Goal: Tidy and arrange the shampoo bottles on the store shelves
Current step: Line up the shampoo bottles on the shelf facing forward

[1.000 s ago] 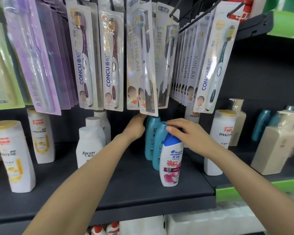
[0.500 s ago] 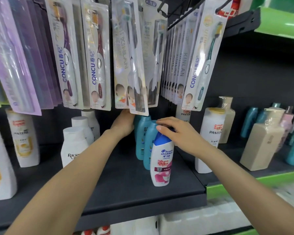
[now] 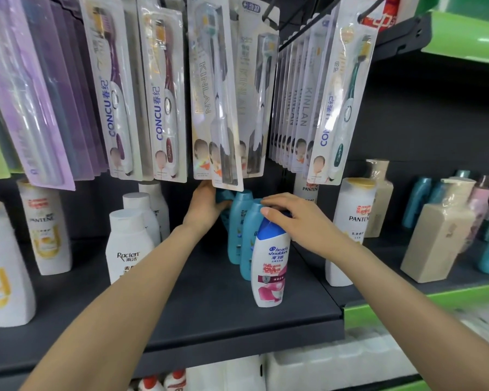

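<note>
We have the white shampoo bottle [image 3: 270,266] with the blue cap standing upright on the dark shelf [image 3: 209,314], near its front right corner, touching the teal bottles [image 3: 242,230] behind it. Our right hand [image 3: 297,221] lies over the blue cap with the fingers curled around it. Our left hand [image 3: 206,207] reaches to the back of the shelf, under the hanging toothbrush packs [image 3: 215,91], and grips a teal bottle there; how many fingers close on it we cannot tell.

We judge the task as in the middle. This row stands in a line toward the front edge, but the white bottles [image 3: 130,244] at the left stand loosely spaced, and the beige bottles [image 3: 441,238] on the next shelf look not aligned.

Compared with the earlier pictures, both hands keep the same places on the same bottles, and the bottles stand as before; only our view shifts a little.
</note>
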`<state>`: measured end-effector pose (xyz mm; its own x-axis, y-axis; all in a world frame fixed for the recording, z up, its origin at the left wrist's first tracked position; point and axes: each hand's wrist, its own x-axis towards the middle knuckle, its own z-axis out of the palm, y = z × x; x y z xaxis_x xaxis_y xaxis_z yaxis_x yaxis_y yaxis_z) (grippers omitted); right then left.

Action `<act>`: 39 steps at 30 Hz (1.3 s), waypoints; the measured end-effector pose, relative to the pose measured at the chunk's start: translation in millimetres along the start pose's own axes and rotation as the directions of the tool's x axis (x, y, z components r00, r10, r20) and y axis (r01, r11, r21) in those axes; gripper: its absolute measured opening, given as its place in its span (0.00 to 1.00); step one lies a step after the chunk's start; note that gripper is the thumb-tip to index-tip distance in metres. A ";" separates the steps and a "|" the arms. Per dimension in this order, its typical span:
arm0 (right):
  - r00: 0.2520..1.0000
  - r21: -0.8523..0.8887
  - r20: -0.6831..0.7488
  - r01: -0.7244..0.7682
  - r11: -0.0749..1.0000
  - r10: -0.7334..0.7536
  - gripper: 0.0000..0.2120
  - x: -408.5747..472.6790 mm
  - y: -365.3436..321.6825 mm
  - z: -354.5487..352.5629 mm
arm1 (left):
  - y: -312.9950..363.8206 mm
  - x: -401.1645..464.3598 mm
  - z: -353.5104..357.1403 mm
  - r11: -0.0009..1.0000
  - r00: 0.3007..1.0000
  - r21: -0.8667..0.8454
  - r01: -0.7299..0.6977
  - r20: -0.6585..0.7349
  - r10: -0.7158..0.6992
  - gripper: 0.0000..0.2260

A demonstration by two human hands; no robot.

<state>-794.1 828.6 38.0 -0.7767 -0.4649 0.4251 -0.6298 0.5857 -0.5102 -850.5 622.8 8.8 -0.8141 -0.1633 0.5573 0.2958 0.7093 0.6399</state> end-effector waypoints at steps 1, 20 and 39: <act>1.000 0.002 0.000 0.000 1.000 0.000 0.19 0.3 0.0 0.3 | -0.1 -0.7 -0.6 1.000 1.000 -0.009 0.004 0.000 -0.004 0.22; 0.991 -0.204 -0.112 0.047 0.978 -0.071 0.16 -9.4 -19.3 3.2 | 25.3 -57.4 -36.3 0.997 0.986 0.082 0.013 -0.169 0.001 0.14; 0.998 0.395 -0.043 -0.024 0.918 0.044 0.09 -59.7 -66.5 64.6 | 59.5 -151.4 -97.6 0.970 0.993 -0.213 -0.114 -0.058 0.104 0.14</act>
<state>-706.6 774.5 -1.8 -0.8025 -0.4098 0.4336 -0.5645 0.2863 -0.7742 -660.9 622.8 14.1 -0.7486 -0.1281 0.6505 0.4863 0.5608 0.6701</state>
